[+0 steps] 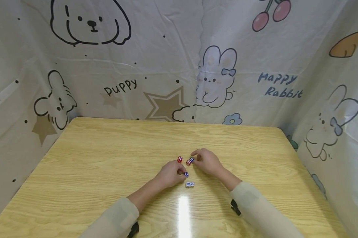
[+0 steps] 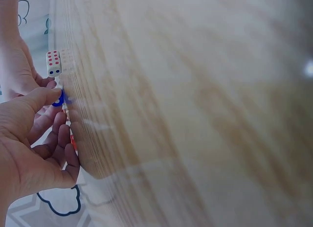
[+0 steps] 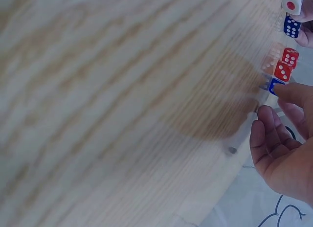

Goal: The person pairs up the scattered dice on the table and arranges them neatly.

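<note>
My left hand [image 1: 170, 174] pinches a blue die [image 1: 186, 174] with white dots between thumb and forefinger, low over the wooden table. My right hand [image 1: 208, 161] has its thumb and forefinger at a second blue die [image 1: 192, 159]. In the right wrist view this blue die [image 3: 275, 86] touches a fingertip and sits against a red die [image 3: 282, 71]. Another red die [image 1: 179, 159] stands by itself just beyond my left fingers. Two white dice [image 1: 190, 184] lie side by side, nearer to me than both hands.
The wooden table [image 1: 122, 142] has a light grain and a bright glare streak at its near middle. A pale curtain [image 1: 167, 59] printed with cartoon animals hangs behind it and along both sides.
</note>
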Available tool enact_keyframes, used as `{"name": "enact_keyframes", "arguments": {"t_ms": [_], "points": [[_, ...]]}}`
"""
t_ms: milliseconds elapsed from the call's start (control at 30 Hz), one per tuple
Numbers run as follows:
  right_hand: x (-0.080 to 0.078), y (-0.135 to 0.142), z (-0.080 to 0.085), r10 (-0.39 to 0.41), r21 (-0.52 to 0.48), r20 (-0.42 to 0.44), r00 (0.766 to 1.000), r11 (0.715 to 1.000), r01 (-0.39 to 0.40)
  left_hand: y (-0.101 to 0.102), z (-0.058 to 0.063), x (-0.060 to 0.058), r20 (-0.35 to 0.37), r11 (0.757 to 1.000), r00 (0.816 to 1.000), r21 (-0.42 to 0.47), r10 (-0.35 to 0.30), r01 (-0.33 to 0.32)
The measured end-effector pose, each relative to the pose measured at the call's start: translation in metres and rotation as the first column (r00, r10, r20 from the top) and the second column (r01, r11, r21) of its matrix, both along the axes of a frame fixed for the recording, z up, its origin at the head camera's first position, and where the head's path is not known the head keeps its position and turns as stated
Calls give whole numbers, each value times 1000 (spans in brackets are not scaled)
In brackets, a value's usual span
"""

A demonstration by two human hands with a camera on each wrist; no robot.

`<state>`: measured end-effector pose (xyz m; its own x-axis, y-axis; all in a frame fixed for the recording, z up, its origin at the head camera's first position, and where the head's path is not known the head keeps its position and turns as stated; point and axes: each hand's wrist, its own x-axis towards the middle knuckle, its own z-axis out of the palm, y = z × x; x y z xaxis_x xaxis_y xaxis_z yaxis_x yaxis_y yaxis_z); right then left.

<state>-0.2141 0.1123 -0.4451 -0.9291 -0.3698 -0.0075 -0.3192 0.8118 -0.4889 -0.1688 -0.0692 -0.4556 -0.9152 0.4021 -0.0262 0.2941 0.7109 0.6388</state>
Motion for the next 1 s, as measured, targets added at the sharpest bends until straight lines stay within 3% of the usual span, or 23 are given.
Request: {"name": "enact_keyframes", "arguments": {"t_ms": [1000], "points": [[1,12,-2,-22,-5,13,1000,1000,22,2,0,1,21,1000,1000,-2,18,-18]]}}
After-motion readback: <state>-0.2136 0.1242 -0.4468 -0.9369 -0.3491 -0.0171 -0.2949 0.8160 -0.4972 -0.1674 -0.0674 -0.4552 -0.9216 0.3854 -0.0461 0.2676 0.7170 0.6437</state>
